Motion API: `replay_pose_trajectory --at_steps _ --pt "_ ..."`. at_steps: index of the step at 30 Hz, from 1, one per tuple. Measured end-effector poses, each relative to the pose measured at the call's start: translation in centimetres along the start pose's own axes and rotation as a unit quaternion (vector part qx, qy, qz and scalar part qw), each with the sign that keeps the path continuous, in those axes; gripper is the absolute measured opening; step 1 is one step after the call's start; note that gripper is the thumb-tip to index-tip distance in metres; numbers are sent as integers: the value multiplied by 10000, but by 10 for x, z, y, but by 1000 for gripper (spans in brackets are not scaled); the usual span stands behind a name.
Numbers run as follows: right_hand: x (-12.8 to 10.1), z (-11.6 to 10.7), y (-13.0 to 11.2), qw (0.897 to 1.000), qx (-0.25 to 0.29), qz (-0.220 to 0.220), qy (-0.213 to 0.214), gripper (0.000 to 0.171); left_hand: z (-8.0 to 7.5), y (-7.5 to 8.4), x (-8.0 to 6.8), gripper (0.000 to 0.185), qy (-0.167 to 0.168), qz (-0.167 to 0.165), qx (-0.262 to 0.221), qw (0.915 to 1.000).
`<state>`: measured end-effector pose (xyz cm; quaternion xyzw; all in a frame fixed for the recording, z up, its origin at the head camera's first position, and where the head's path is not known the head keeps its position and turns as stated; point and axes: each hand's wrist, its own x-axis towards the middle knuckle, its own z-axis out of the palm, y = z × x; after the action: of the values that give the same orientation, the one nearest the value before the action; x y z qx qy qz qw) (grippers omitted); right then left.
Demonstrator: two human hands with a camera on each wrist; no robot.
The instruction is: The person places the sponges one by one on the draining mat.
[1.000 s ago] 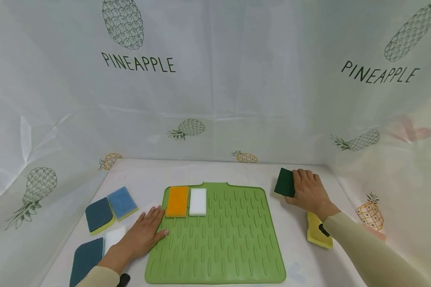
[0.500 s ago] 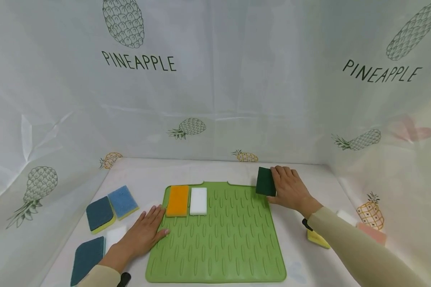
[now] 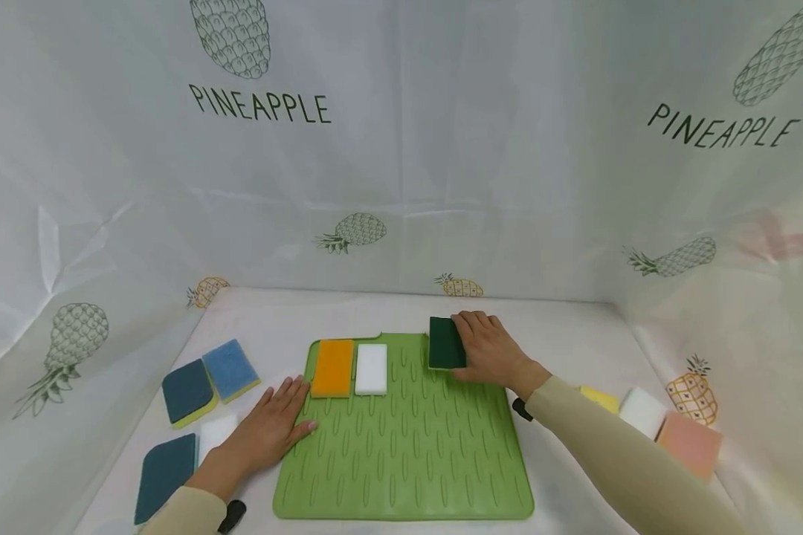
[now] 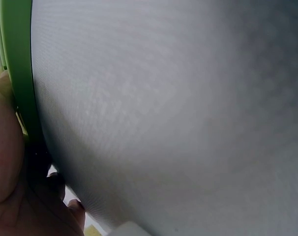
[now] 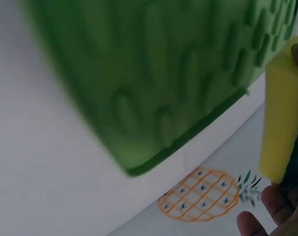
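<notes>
Leftward across the counter (image 3: 388,312) came the right hand (image 3: 485,349), gripping one dark green sponge (image 3: 447,343) now over the green mat's (image 3: 408,453) far edge, near one white sponge (image 3: 371,369) and one orange sponge (image 3: 332,368). Only the right wrist view shows its yellow underside (image 5: 282,132). Flat and relaxed, the left hand (image 3: 271,431) rests at the mat's left edge.

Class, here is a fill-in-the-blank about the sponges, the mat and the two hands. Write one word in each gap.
1. The right hand holds a dark ____ sponge.
2. On the green mat, the white sponge lies right beside the ____ sponge.
3. The left hand rests flat, fingertips on the mat's ____ edge.

Missing words: green; orange; left
</notes>
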<state>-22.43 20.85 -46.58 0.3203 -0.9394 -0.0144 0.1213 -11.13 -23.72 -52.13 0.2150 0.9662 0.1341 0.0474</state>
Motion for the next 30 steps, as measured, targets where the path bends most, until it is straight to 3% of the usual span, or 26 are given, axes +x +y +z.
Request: replay_pose_trajectory --at_steps 13,20,30 --pt "27 16 -41 9972 457 -279 -522 100 -5 3 0 77 -71 -25 -49 10000" --pt "31 22 -49 9939 567 -230 -919 101 -4 3 0 77 -94 -65 -100 9999" --pt "32 24 -56 9932 568 -270 -981 104 -6 4 -1 77 -45 -41 -90 9999"
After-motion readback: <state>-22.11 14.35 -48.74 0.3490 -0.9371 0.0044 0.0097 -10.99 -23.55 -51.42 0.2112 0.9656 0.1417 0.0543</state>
